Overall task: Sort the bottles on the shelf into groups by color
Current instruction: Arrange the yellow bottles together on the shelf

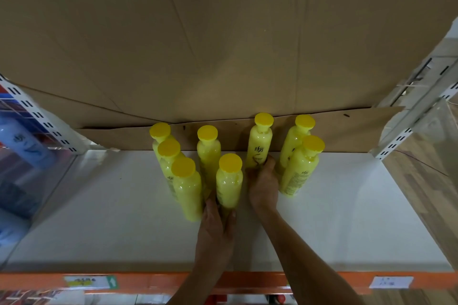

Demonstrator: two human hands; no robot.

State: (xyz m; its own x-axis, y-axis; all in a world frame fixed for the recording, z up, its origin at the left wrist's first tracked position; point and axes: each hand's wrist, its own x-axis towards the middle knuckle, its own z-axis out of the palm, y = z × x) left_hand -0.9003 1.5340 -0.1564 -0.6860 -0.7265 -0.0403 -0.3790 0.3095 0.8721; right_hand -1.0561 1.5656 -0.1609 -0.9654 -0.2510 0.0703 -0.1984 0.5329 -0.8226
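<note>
Several yellow bottles with yellow caps stand upright on the white shelf (347, 218). My left hand (215, 228) grips the base of the front middle bottle (229, 181), thumb on its right side. Next to that one on the left stands another front bottle (187, 188), with more behind it. My right hand (264, 186) holds the lower part of a bottle further back (260, 141), fingers curled round it. Two more bottles (301, 168) stand at the right, just beside my right hand.
Brown cardboard (223, 44) lines the back of the shelf. White slotted uprights (42, 116) stand at both sides. A blue bottle (22, 141) shows behind a clear divider at the left. The shelf's orange front edge (161, 282) carries price labels.
</note>
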